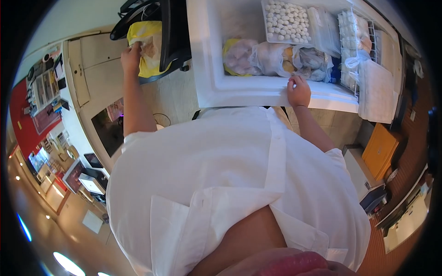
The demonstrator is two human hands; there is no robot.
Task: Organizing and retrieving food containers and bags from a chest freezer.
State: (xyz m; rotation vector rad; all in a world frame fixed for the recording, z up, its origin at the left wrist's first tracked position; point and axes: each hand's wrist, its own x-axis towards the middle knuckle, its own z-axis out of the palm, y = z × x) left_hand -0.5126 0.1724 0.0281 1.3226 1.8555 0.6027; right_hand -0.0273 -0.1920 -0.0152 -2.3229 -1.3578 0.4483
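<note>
My left hand (132, 57) grips the top of a yellow plastic bag (152, 69), which rests on the seat of a black chair (172, 38). Something pale shows inside that bag. Over the front rim of an open white chest freezer (238, 95), my right hand (298, 91) has its fingers curled, with nothing clear in them. Just beyond its fingertips lies a clear plastic bag of frozen food (312, 63). Beside it sit another knotted bag (272, 58) and a bag of pinkish food (240, 57). A tray of small white balls (288, 22) stands behind them.
A white wire basket (348, 51) with packed bags hangs at the freezer's right, by a white cloth-like sheet (378, 89). Flat clear packages (323, 29) lean beside the tray. A white cabinet (98, 55) stands left. An orange box (381, 150) lies at the right.
</note>
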